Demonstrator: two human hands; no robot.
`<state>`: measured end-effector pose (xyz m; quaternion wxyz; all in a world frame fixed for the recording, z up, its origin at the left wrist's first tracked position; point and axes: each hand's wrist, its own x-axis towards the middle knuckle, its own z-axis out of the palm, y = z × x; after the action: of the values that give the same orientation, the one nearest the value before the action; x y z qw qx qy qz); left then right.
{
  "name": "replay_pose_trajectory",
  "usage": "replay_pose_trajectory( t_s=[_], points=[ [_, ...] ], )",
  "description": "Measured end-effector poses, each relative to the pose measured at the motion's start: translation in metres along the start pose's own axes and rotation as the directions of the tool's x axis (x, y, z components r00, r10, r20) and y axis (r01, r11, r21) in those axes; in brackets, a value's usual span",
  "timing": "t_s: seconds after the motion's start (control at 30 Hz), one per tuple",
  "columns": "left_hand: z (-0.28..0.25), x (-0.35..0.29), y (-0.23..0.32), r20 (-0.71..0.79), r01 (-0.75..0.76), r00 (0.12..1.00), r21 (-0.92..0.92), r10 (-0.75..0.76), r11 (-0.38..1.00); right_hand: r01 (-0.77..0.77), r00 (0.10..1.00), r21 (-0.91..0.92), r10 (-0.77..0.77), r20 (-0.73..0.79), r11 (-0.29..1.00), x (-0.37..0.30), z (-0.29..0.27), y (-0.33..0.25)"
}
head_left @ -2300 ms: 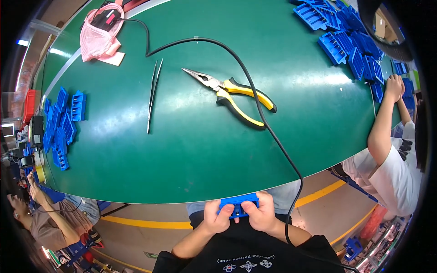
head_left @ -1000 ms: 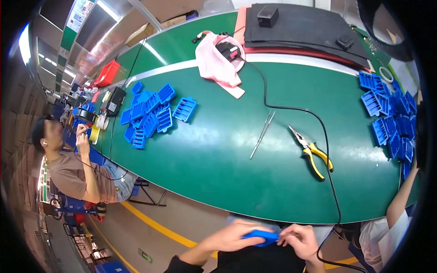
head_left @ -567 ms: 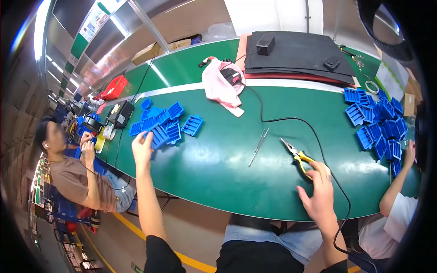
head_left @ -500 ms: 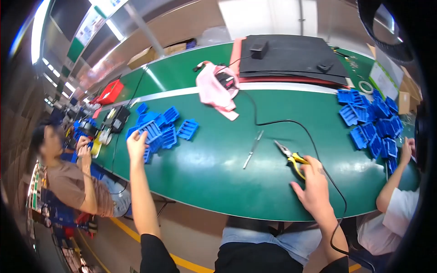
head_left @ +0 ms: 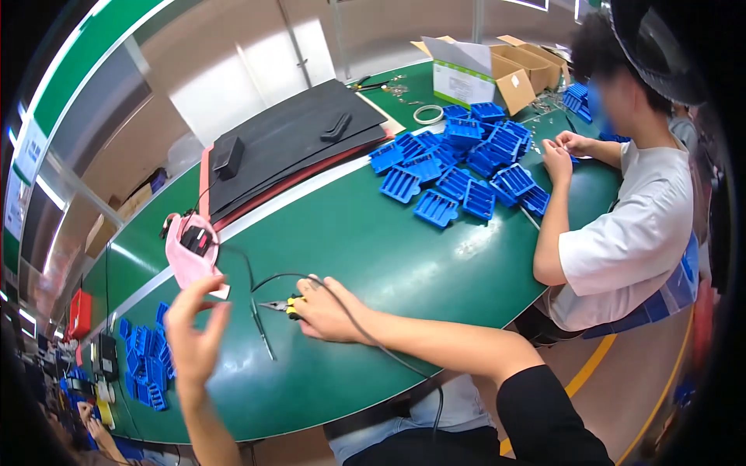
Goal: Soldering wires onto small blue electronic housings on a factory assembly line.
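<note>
Toward the left end of the green worktop [head_left: 373,241], between its front edge and the pale strip, lies a loose pile of blue compartmented holders [head_left: 142,365]. To its right, the left hand [head_left: 193,343] hangs above the worktop, thumb and fingers spread apart, with nothing in it. Farther back, a pink cloth [head_left: 188,262] lies over the strip.

Next come the tweezers [head_left: 263,331], lying on the worktop nearer its front edge. Just beside them, the nose of the pliers [head_left: 283,306] points to the left; the right hand [head_left: 334,314] is curled closely around their handles, though the palm hides most of the grip. Whether the pliers are lifted clear cannot be told.

Toward the right end sits a larger heap of blue holders [head_left: 483,161], before a co-worker's hands [head_left: 558,159].

As for progress, the pliers appear to be secured, but neither hand has a holder and none lies at the pliers' tips. Which holders are finished cannot be judged.
</note>
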<state>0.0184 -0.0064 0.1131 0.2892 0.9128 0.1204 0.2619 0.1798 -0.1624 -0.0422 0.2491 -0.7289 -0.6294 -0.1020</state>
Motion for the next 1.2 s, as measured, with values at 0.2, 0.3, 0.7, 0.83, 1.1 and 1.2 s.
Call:
replay_pose_trajectory(
  t_s=[0.2,0.3,0.7,0.83,1.1,1.2],
  points=[
    [0.174,0.080,0.099,0.372,-0.360,0.860,-0.044,0.349,0.932,-0.088,0.968,0.598,0.210,-0.138,0.797,-0.006,0.019,0.008],
    [0.252,0.107,0.114,0.453,-0.273,0.868,0.091,0.204,0.958,0.012,0.995,0.144,-0.027,0.099,0.990,-0.006,0.019,0.023],
    [0.304,0.140,0.142,0.647,-0.321,0.761,0.325,0.038,0.889,-0.283,0.941,-0.005,0.279,0.191,0.959,-0.004,-0.048,0.079],
    [0.251,0.134,0.140,0.432,-0.232,0.865,-0.104,0.254,0.967,-0.419,0.906,0.004,0.418,0.070,0.908,-0.012,-0.049,0.096],
    [0.088,0.028,0.024,0.045,0.124,0.992,-0.542,-0.119,0.831,-0.455,0.835,0.560,0.551,-0.002,0.692,0.004,-0.042,0.075],
    [0.071,-0.003,-0.024,-0.009,0.214,0.964,-0.566,-0.265,0.796,-0.432,0.829,0.864,0.490,0.268,0.259,0.005,-0.046,0.037]
  ],
)
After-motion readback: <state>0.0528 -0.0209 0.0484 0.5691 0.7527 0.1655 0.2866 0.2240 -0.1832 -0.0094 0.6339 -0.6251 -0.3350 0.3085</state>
